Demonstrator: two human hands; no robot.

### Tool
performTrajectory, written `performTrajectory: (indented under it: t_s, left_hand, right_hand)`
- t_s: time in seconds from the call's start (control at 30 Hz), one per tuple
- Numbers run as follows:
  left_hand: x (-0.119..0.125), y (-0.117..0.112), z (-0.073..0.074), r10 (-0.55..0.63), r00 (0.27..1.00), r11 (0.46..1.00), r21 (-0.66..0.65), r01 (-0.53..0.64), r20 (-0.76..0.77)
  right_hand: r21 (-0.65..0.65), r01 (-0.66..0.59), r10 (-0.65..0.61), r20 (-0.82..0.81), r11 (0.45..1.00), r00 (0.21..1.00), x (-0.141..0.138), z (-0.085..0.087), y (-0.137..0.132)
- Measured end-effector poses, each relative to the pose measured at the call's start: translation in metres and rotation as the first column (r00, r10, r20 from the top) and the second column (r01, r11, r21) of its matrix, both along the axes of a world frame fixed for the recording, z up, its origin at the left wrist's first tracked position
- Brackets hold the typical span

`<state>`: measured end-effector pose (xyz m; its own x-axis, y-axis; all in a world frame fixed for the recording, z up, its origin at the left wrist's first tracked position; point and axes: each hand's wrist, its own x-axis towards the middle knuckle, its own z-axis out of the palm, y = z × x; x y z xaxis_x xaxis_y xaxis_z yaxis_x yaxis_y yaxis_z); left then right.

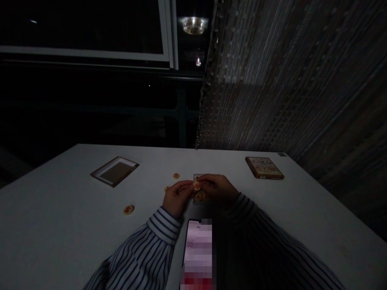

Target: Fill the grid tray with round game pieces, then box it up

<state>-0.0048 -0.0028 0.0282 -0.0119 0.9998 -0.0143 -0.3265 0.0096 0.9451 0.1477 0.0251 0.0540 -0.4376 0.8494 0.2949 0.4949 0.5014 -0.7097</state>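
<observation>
Above a small clear tray (195, 202), my left hand (177, 198) and my right hand (220, 188) meet with their fingers closed around one round Chinese chess piece (196, 185) with a red character. Two more pieces lie in the tray just below it, one of them a red-marked Chinese chess piece (198, 196); my right hand covers the tray's right side. Left of my hands, a loose piece (176, 176) lies flat on the table, and another loose piece (166, 188) is partly hidden by my left hand. A third loose piece (128, 210) rests farther left, nearer to me.
An open shallow box part (115, 172) lies at the left back of the white table (75, 225). A printed box (264, 167) sits at the right back. In front of me lies a lit phone (196, 241). A string curtain (242, 80) hangs beyond the table.
</observation>
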Motion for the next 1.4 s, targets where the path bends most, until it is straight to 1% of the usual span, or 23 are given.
performTrajectory:
  t_s: [0.13,0.23,0.37,0.57,0.63,0.73,0.87,1.17,1.4]
  left_hand:
    - [0.0005,-0.0004,0.0014,-0.010,1.000,1.000,-0.004,0.010,0.020]
    - [0.0006,-0.0003,0.0012,-0.024,1.000,1.000,-0.006,0.024,0.018]
    - [0.0013,-0.0001,0.0003,-0.015,1.000,1.000,-0.007,0.015,-0.012]
    - [0.0020,-0.0019,0.0046,-0.016,0.998,1.000,0.006,0.017,-0.055]
    - [0.0016,-0.0024,0.0058,-0.008,0.999,1.000,-0.004,0.007,-0.050]
    - [0.0009,-0.0021,0.0047,-0.001,1.000,1.000,-0.019,0.001,-0.029]
    - [0.0007,-0.0008,0.0011,0.014,1.000,1.000,-0.026,-0.015,-0.027]
    - [-0.0002,0.0000,0.0028,0.069,0.994,0.997,-0.036,-0.072,-0.080]
    - [-0.0015,0.0018,-0.0015,0.027,0.999,1.000,-0.011,-0.027,-0.026]
  right_hand:
    - [0.000,-0.007,0.007,0.065,1.000,0.998,-0.0013,0.0057,-0.0026]
    - [0.011,-0.009,0.009,0.080,1.000,0.997,-0.0020,0.0079,-0.0039]
    - [0.052,0.005,-0.009,0.073,0.999,0.997,-0.0023,0.0071,-0.0031]
    - [0.089,-0.048,0.042,0.075,0.995,0.996,-0.0028,0.0053,-0.0019]
    - [0.094,-0.055,0.049,0.065,0.994,0.997,-0.0027,0.0043,-0.0018]
    - [0.092,-0.031,0.025,0.059,0.995,0.998,-0.0022,0.0027,-0.0016]
    - [0.095,-0.049,0.039,0.103,0.994,0.994,-0.0020,0.0019,-0.0017]
    - [0.231,-0.113,0.052,0.252,0.966,0.966,-0.0042,0.0038,-0.0027]
    - [0.295,-0.109,0.016,0.302,0.949,0.953,-0.0038,0.0032,-0.0014]
